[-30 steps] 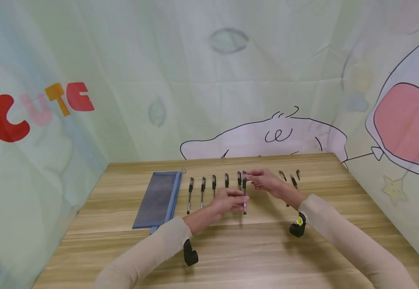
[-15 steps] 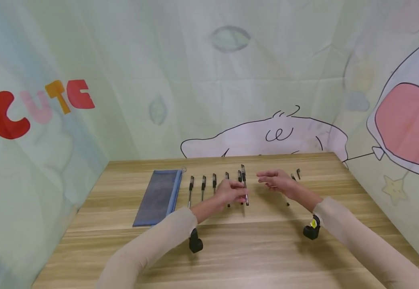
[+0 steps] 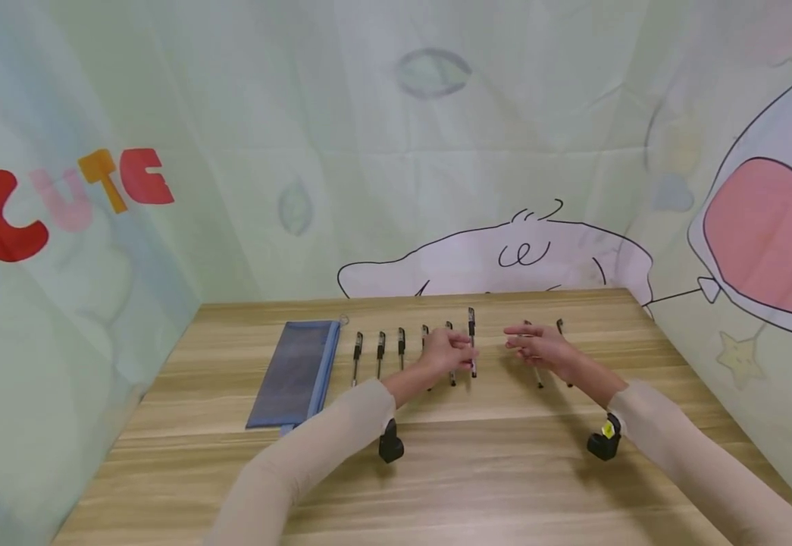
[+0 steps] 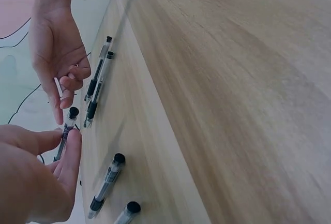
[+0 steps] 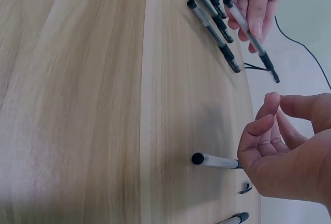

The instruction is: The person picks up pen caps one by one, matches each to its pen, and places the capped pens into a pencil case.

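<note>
Blue pouch point(image 3: 293, 375): flat near the worktop point(image 3: 477, 470)'s back left corner, out of the hands' way.
Row pens point(image 3: 401, 339): side by side, caps toward the back edge; the last lies just beside the left hand, so that wrist should pass well above it.
Left hand point(image 3: 446, 352): thumb and fingers pinched on one pen; a light, steady pinch probably serves best.
Held pen point(image 3: 472, 326): right of the row, near the back edge, cap end toward that edge, seemingly raised; it is best lowered level, without rolling.
Right hand point(image 3: 547, 350): fingers loosely bent, nothing seen in them, just apart from the held pen; it can steady the cap end.
Far pens point(image 5: 214, 161): under and beside the right hand, toward the back right corner; they are easily knocked.
Count: one pouch, five row pens, one held, two far; eight pens visible.
Small dark piece point(image 5: 245, 188): one, too unclear to name.
</note>
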`<state>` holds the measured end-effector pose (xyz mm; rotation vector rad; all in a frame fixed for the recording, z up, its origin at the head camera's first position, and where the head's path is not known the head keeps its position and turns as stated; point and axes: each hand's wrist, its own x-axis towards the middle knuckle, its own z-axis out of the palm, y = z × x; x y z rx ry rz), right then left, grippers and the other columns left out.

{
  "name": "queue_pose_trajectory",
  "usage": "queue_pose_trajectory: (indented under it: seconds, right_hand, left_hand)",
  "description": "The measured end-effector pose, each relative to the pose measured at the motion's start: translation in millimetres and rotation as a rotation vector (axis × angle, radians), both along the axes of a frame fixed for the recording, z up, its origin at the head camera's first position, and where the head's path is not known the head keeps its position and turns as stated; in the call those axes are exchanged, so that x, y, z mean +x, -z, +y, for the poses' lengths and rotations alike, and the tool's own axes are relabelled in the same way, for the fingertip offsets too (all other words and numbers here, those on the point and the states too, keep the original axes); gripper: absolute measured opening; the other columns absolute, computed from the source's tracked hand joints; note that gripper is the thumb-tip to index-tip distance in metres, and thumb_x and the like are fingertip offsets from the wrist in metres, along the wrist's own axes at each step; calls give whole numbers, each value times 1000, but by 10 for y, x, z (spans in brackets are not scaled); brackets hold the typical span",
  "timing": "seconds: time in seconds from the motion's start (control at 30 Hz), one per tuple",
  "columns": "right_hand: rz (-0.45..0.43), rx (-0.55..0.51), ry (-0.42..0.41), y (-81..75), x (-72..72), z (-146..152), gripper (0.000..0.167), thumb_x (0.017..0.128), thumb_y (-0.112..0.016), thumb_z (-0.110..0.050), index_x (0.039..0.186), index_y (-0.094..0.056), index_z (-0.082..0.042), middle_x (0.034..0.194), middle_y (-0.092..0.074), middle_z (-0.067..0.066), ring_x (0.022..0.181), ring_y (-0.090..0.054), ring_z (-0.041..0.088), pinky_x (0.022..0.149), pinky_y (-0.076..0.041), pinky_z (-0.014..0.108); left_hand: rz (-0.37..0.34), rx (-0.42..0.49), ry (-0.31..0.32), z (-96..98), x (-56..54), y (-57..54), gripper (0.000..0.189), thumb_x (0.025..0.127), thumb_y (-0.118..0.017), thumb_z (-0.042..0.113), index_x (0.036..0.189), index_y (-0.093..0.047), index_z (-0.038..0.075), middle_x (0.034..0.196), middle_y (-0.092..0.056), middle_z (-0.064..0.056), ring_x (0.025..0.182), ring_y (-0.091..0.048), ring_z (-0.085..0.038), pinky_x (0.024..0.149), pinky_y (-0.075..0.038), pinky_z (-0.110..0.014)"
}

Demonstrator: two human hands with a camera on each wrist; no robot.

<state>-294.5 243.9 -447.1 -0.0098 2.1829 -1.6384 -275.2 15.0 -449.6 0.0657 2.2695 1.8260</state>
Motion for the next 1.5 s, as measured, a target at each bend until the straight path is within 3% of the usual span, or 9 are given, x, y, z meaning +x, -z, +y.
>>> queue_pose_trajectory:
  seconds: [0.23, 0.47, 0.73, 0.87, 0.97, 1.17, 1.27, 1.37, 1.5]
  right_hand:
    - [12, -8, -27, -11, 30, 71, 52, 107, -53, -18, 151, -41, 6, 110, -71, -4, 83, -60, 3, 72, -49, 21]
    - [21, -33, -48, 4, 52, 127, 52, 108, -50, -15, 152, -37, 10, 110, -68, -1, 79, -58, 3, 67, -46, 20]
    - [22, -36, -24, 37, 87, 170, 53, 106, -54, -16, 151, -39, 8, 110, -68, -4, 78, -59, 2, 70, -47, 21]
    - [19, -29, -5, 41, 104, 194, 53, 106, -54, -17, 151, -40, 7, 106, -69, -7, 79, -59, 2, 70, -48, 22]
    - [16, -21, -4, 43, 107, 211, 53, 106, -55, -18, 152, -40, 7, 103, -70, -9, 78, -59, 2, 69, -47, 22]
    - [26, -8, -9, 58, 106, 227, 53, 107, -54, -18, 152, -40, 6, 102, -71, -8, 77, -58, 2, 66, -45, 22]
    - [34, -8, -8, 72, 101, 237, 52, 107, -54, -17, 151, -41, 8, 101, -72, -9, 76, -58, 1, 66, -45, 21]
    - [37, -12, -1, 84, 99, 255, 52, 106, -55, -17, 150, -41, 8, 98, -73, -10, 74, -58, 1, 65, -46, 20]
    - [39, -7, 17, 84, 109, 316, 53, 105, -56, -18, 149, -43, 9, 97, -74, -10, 74, -61, 0, 66, -49, 19]
  left_hand:
    - [51, -78, -31, 222, -82, 107, 33, 89, -77, 3, 120, -70, -6, 91, -73, -9, 70, -74, -14, 61, -61, -21]
    - [134, -191, -68, 330, -124, 206, 30, 87, -79, 3, 114, -72, -6, 91, -77, -13, 58, -71, -12, 52, -57, -17]
    - [225, -340, -94, 308, -102, 270, 32, 87, -80, 5, 115, -71, -6, 93, -79, -16, 56, -70, -11, 60, -59, -17]
    - [269, -388, -74, 303, -104, 277, 12, 88, -78, 5, 84, -71, -5, 70, -74, -12, 47, -66, -10, 53, -56, -17]
    - [275, -402, -56, 308, -104, 286, 34, 88, -76, 3, 60, -56, 5, 55, -67, -7, 42, -61, -8, 44, -50, -15]
    - [282, -403, -51, 322, -115, 295, 47, 88, -76, 4, 53, -46, 13, 51, -64, -4, 40, -58, -6, 40, -42, -13]
    - [300, -412, -69, 341, -149, 263, 38, 88, -78, 9, 58, -56, 8, 58, -68, -6, 44, -54, -4, 45, -40, -13]
    - [322, -393, -84, 373, -182, 212, 16, 89, -80, 14, 84, -75, -1, 79, -77, -11, 54, -61, -5, 55, -50, -14]
    - [294, -273, -45, 432, -173, 153, 32, 89, -79, 11, 114, -72, -8, 99, -78, -18, 69, -76, -18, 65, -62, -21]
